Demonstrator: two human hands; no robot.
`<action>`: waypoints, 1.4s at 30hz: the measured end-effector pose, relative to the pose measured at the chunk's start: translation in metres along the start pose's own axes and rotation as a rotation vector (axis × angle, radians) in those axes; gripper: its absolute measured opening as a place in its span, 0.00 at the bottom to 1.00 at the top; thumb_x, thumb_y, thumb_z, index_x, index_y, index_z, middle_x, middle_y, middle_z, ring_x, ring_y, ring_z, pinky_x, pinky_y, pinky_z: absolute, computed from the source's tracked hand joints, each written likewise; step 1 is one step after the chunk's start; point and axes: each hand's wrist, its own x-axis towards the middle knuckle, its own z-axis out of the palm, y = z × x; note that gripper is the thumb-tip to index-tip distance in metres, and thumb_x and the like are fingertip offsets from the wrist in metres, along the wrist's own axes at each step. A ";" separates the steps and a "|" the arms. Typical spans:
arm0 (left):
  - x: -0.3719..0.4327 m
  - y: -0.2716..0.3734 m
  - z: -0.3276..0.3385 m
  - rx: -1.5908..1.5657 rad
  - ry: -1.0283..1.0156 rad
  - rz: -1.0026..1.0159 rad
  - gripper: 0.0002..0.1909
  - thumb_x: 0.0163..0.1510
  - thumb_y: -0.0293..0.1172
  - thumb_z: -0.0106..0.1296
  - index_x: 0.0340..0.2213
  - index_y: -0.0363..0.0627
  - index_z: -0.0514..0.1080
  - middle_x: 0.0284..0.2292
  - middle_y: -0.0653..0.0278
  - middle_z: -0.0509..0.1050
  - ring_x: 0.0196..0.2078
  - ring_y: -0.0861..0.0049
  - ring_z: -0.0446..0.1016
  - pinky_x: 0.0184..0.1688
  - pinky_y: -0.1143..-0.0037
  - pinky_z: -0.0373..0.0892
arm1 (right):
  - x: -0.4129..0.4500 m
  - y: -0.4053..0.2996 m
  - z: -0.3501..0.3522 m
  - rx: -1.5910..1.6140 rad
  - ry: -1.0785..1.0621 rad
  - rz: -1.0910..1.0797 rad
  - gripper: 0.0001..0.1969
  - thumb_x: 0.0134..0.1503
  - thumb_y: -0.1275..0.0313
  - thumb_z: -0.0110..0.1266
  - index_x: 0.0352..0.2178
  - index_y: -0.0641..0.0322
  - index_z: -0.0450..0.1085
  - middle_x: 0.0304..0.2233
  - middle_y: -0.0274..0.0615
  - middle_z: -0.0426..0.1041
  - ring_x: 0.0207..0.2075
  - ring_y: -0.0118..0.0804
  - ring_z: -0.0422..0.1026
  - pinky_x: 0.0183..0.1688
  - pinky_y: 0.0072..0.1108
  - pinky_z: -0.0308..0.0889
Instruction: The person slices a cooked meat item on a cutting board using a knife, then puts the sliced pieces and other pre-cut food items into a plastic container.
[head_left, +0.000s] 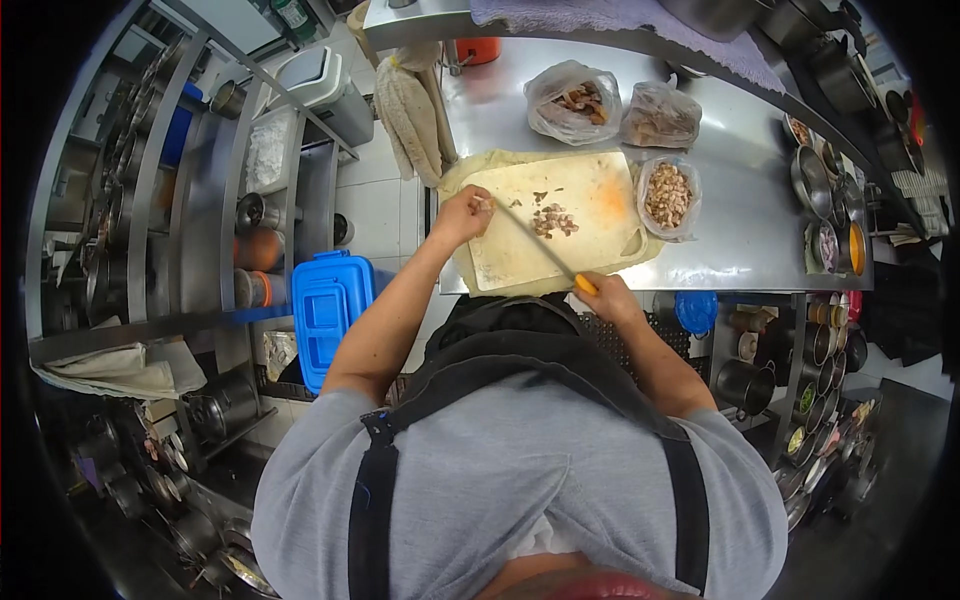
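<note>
My right hand (609, 297) grips the yellow handle of a long kitchen knife (541, 246) at the board's front edge. The blade slants up and left to my left hand (465, 214), whose fingers pinch a small pale piece of food (486, 203) over the left side of the cutting board (517, 262). A small heap of diced meat (554, 220) lies mid-board, with a few darker scraps behind it. The board rests on a yellowish cloth (480, 160). Right of it stands an open plastic bag of diced meat (667, 196).
Behind the board are an open bag with larger brown pieces (574, 103) and a closed plastic bag (660, 116). Metal bowls (811, 180) line the steel table's right end. A towel (406, 116) hangs at its left. A shelf edge (637, 46) crosses above the back.
</note>
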 end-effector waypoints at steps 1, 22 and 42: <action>-0.002 0.003 0.007 0.061 -0.023 -0.002 0.15 0.48 0.32 0.60 0.39 0.46 0.73 0.25 0.60 0.75 0.27 0.73 0.74 0.33 0.75 0.70 | 0.001 0.005 -0.001 0.065 0.047 0.076 0.19 0.54 0.60 0.59 0.44 0.61 0.74 0.21 0.49 0.74 0.19 0.42 0.73 0.26 0.30 0.69; 0.028 0.013 0.025 0.468 0.048 0.195 0.13 0.49 0.27 0.53 0.37 0.36 0.72 0.37 0.45 0.75 0.40 0.53 0.75 0.43 0.62 0.71 | 0.001 0.000 0.011 0.074 0.178 0.246 0.21 0.59 0.55 0.52 0.46 0.60 0.69 0.33 0.64 0.75 0.39 0.64 0.73 0.40 0.43 0.68; -0.004 0.042 0.062 0.453 -0.056 0.292 0.08 0.48 0.29 0.55 0.30 0.37 0.74 0.30 0.48 0.75 0.37 0.55 0.74 0.41 0.61 0.71 | 0.050 -0.047 0.002 0.229 0.111 0.181 0.21 0.65 0.56 0.41 0.42 0.64 0.70 0.28 0.61 0.74 0.34 0.63 0.73 0.38 0.41 0.66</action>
